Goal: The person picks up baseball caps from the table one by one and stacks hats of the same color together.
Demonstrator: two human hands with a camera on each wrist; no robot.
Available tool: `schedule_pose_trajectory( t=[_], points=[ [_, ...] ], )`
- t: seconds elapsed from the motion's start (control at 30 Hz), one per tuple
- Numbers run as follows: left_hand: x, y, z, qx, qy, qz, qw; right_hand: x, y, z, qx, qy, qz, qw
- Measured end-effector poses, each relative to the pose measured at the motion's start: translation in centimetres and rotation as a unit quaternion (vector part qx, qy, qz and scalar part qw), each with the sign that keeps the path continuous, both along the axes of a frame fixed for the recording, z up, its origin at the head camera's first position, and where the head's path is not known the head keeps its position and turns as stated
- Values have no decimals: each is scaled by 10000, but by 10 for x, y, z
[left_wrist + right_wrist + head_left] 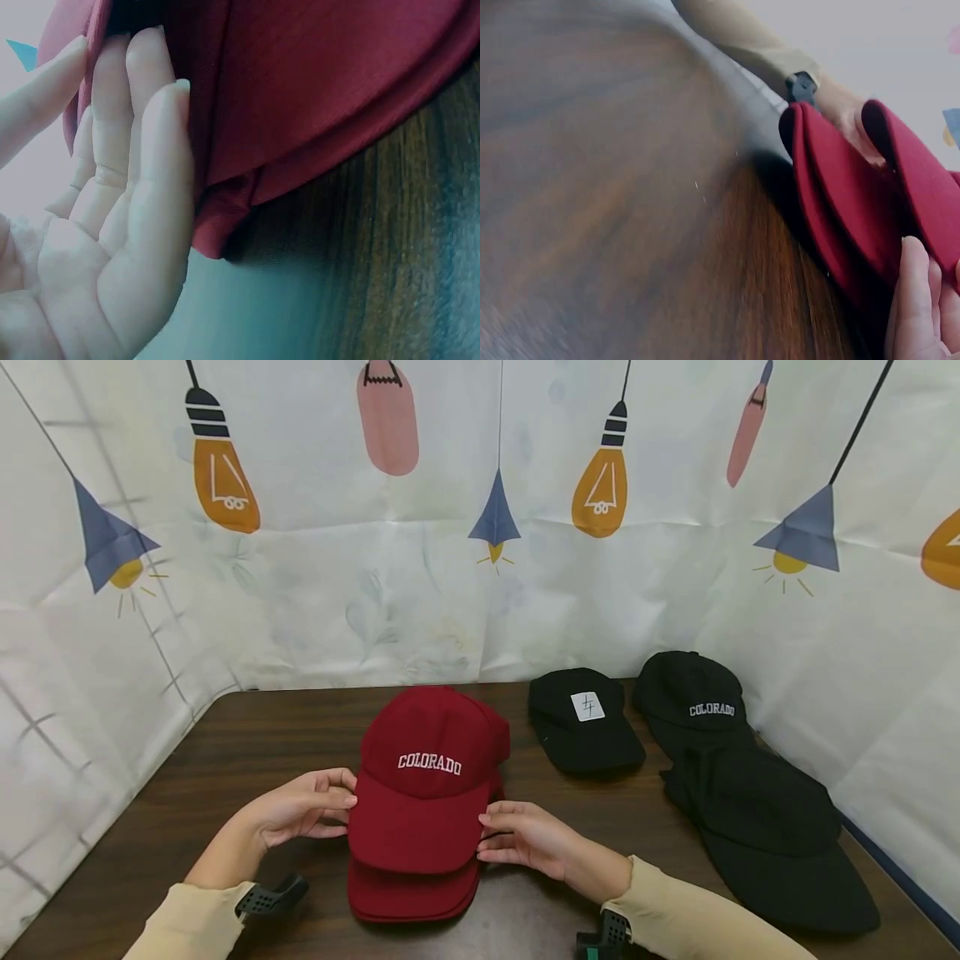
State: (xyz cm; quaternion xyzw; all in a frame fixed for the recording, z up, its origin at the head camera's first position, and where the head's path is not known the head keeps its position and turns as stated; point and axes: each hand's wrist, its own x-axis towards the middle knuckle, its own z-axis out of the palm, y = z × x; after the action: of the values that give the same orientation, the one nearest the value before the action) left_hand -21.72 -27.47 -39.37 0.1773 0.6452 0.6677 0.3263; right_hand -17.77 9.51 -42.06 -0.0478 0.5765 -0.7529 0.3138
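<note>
A red baseball cap with white COLORADO lettering lies uppermost on other red caps, whose brims show below its own. My left hand pinches the top cap at its left side, thumb above and fingers beneath, as the left wrist view shows. On the opposite side my right hand holds the brim's edge between thumb and fingers. In the right wrist view a gap separates the top brim from the two lower brims, which lie close together.
At the back right of the dark wooden table sits a black cap with a white paper label. Farther right are a black COLORADO cap and, overlapping it, more black headwear. A patterned white curtain hangs behind.
</note>
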Motion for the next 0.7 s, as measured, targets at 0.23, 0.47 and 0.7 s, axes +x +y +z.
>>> schedule_pose_trajectory(
  t=[0.23,0.47,0.7],
  points=[
    [-1,1,5,-96,-11,-7,10000,-6,-1,-1,184,3,-75,9998],
    [-1,-1,2,-186,-152,-46,9997,-7,-1,0,166,-15,-82,9998],
    [-1,-4,-5,-375,-218,-167,9989,-8,-1,1,293,150,-44,9994]
  ],
)
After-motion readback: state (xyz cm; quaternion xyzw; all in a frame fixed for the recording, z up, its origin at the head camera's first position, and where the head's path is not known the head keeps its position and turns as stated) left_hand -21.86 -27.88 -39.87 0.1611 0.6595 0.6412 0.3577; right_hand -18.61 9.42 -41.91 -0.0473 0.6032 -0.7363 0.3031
